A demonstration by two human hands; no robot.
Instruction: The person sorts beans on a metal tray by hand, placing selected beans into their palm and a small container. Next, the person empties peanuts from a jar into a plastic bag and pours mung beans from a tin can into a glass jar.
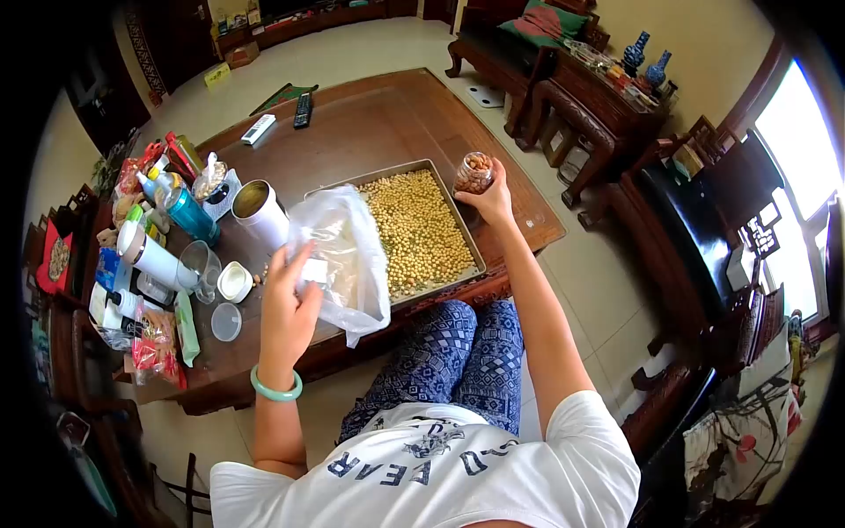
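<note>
My right hand is wrapped round a clear jar filled with reddish-brown nuts, at the right rim of a metal tray. Small round yellowish beans or peas cover the tray's bottom. A thin, translucent plastic bag lies over the tray's left side and droops past the table's front edge. At the bag's left side is my left hand, its thumb and fingers apart; whether it presses on the plastic is hard to tell. A green bangle circles the left wrist.
Left of the bag stand an open white canister, a small white bowl, a clear lid, a clear plastic cup and a teal bottle. Two remotes lie farther back on the wooden table.
</note>
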